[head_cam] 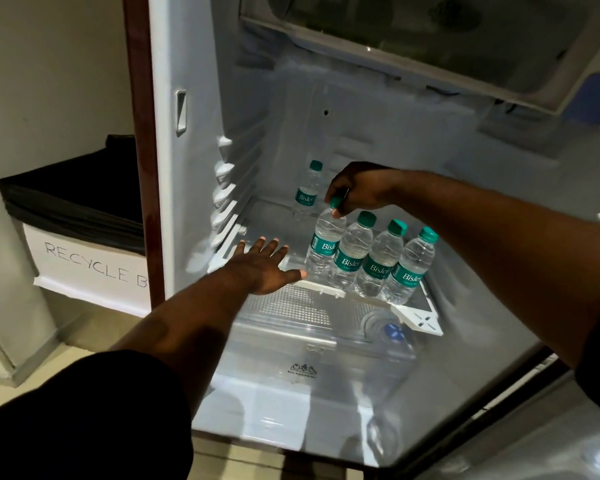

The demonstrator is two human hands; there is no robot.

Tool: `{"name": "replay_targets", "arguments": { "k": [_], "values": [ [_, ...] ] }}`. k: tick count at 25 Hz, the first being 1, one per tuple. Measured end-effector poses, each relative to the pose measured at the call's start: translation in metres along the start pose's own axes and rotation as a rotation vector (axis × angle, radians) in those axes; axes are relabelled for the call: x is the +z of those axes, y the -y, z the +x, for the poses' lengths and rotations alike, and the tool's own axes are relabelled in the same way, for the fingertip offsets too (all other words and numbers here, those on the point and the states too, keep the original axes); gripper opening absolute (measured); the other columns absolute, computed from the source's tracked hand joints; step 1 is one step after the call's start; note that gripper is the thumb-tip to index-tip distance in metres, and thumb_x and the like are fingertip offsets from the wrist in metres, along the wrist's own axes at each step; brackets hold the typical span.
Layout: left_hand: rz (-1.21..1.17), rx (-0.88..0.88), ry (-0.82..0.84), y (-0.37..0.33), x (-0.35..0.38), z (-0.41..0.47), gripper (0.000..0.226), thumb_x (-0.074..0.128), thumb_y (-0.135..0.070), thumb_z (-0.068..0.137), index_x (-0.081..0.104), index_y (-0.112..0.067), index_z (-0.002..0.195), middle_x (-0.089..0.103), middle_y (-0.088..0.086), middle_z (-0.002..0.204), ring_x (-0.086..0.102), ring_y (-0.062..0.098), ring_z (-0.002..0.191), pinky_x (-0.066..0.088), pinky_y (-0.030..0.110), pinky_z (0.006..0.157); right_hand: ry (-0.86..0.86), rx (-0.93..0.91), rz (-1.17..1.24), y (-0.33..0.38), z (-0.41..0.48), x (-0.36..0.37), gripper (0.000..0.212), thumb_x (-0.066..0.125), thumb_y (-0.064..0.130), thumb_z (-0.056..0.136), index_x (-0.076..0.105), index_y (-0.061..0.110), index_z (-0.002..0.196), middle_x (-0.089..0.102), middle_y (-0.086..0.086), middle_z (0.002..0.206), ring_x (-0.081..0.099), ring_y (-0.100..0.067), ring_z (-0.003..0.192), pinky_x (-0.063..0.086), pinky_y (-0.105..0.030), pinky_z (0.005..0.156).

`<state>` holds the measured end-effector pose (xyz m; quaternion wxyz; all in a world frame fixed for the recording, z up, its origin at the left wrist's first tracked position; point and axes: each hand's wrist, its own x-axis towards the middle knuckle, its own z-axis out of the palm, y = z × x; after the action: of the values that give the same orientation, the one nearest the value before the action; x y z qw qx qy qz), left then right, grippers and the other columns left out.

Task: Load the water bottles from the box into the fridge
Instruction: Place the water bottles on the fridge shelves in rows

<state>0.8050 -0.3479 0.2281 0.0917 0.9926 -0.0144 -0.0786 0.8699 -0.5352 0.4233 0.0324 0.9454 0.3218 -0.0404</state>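
Green-capped clear plastic water bottle [326, 245] stands upright under the right hand [359, 188] pinching its cap; the left hand [262, 268] lies spread on the clear fridge shelf [274, 216] alongside.

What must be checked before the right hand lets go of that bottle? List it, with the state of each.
1. Right hand pinches the cap of the held bottle: ok.
2. Held bottle upright: ok.
3. Its base fully down on the shelf: cannot tell.
4. It lines up beside the row of three bottles: ok.
5. Left hand flat at the shelf's front edge: ok.
6. Box for the next pick: cannot tell, out of view.
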Motion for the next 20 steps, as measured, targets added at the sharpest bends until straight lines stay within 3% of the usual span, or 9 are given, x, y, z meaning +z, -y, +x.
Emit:
{"name": "replay_targets", "arguments": {
  "k": [10, 20],
  "values": [
    [-0.039, 0.004, 0.005, 0.001, 0.001, 0.0, 0.123, 0.006, -0.104, 0.058, -0.002, -0.036, 0.161, -0.016, -0.004, 0.168, -0.017, 0.023, 0.154, -0.013, 0.055, 0.119, 0.045, 0.009, 0.07, 0.01, -0.007, -0.002, 0.034, 0.075, 0.031, 0.091, 0.069, 0.022, 0.123, 0.068, 0.006, 0.112, 0.064, -0.013, 0.098, 0.046, -0.027, 0.084],
    [0.041, 0.038, 0.04, 0.001, -0.001, -0.001, 0.134, 0.038, -0.104, 0.057, -0.01, -0.033, 0.16, -0.021, -0.001, 0.167, -0.02, 0.026, 0.153, -0.011, 0.056, 0.12, 0.084, 0.031, 0.11, 0.015, -0.012, -0.006, 0.028, 0.076, 0.03, 0.089, 0.072, 0.021, 0.115, 0.069, 0.01, 0.1, 0.065, -0.005, 0.087, 0.046, -0.019, 0.068]
  ]
}}
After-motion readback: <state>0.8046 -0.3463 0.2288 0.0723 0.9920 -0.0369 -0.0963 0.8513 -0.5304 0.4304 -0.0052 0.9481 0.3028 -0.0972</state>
